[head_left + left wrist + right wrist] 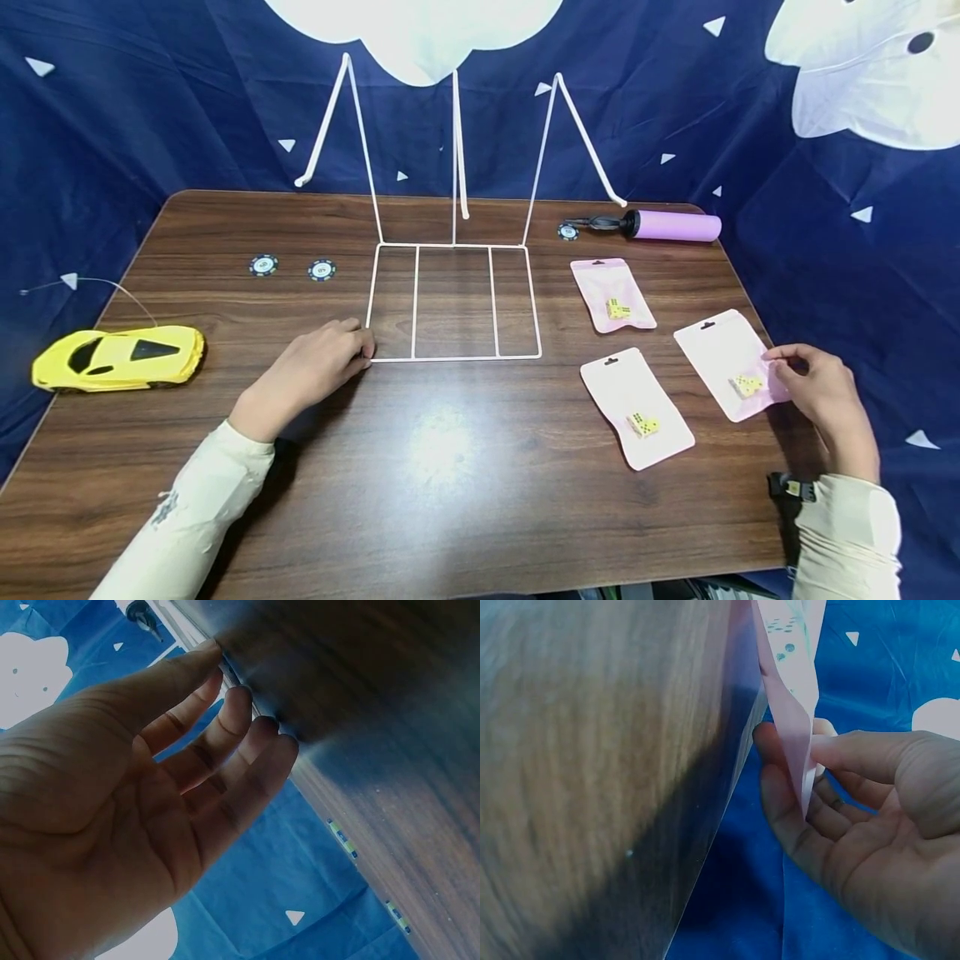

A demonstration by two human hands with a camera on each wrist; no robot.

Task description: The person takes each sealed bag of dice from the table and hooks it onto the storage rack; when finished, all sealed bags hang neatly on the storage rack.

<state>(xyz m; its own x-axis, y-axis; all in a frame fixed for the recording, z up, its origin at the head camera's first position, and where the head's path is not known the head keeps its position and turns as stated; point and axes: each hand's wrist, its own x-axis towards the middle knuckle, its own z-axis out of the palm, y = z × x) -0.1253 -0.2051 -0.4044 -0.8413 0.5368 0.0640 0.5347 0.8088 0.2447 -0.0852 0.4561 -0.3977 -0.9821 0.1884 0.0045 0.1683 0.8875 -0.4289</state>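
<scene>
A white wire display rack [454, 359] with three hooked uprights stands mid-table. At its near left corner my left hand [318, 358] holds the frame between thumb and curled fingers, fingertips low at the tabletop. On the right, my right hand [825, 396] pinches the lower right corner of a pink hang-hole pouch [716, 350]. Yellow dice [747, 385] show on this pouch. In the right wrist view the pouch [791, 712] is edge-on between thumb and fingers. Two similar pouches lie nearer the rack, one farther back [607, 283] and one closer to me [633, 383], both showing yellow dice.
A yellow toy car [120, 358] sits at the left edge. Two poker chips [263, 265] lie left of the rack; another chip [568, 232] is by a purple hand pump [675, 226] at the back right. Blue cloth [225, 108] hangs behind the table [487, 517].
</scene>
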